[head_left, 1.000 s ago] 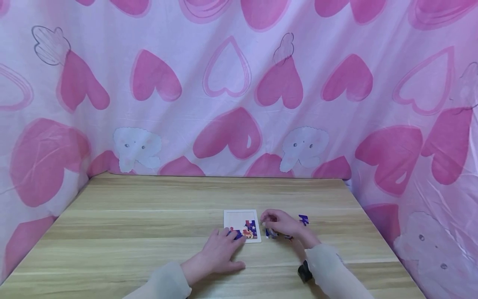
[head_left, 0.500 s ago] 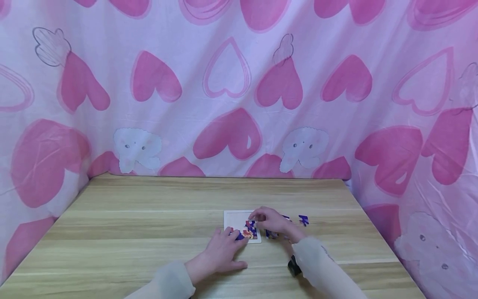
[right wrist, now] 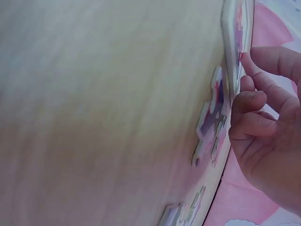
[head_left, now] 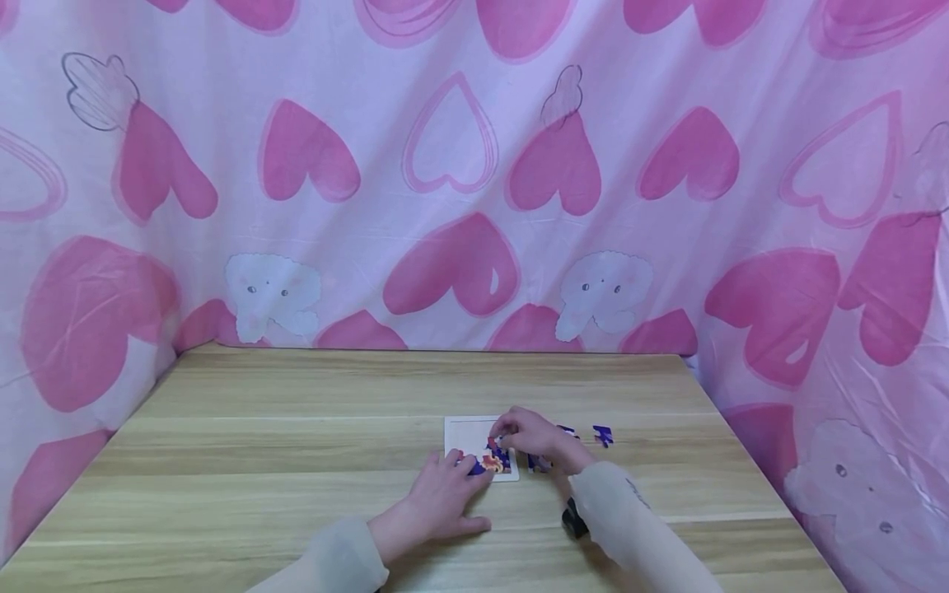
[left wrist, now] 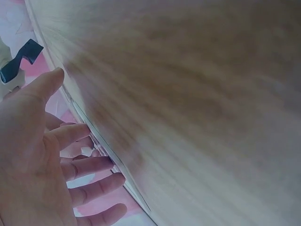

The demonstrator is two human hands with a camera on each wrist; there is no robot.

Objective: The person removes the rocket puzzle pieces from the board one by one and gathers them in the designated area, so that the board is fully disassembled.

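Note:
A small white puzzle tray point(head_left: 465, 426) lies on the wooden table, with blue, red and orange pieces fitted along its near and right parts. My left hand point(head_left: 443, 497) rests flat with spread fingers, its fingertips on the tray's near-left edge. In the left wrist view those fingers point(left wrist: 96, 165) are straight at the tray rim. Over the right side of the tray, my right hand point(head_left: 530, 432) pinches a puzzle piece with thumb and index finger; most of the piece is hidden by the fingertips. The other fingers of the right hand point(right wrist: 263, 108) are curled in.
Loose puzzle pieces point(head_left: 539, 464) lie just right of the tray, partly under the right hand. Another loose piece point(head_left: 604, 436) lies farther right. A black wrist strap point(head_left: 573, 520) shows by the right sleeve. A pink heart-patterned curtain point(head_left: 452, 263) hangs behind the table.
My right hand has moved left from beside the tray to over its right part, uncovering some loose pieces. My left hand has stayed at the tray's near edge.

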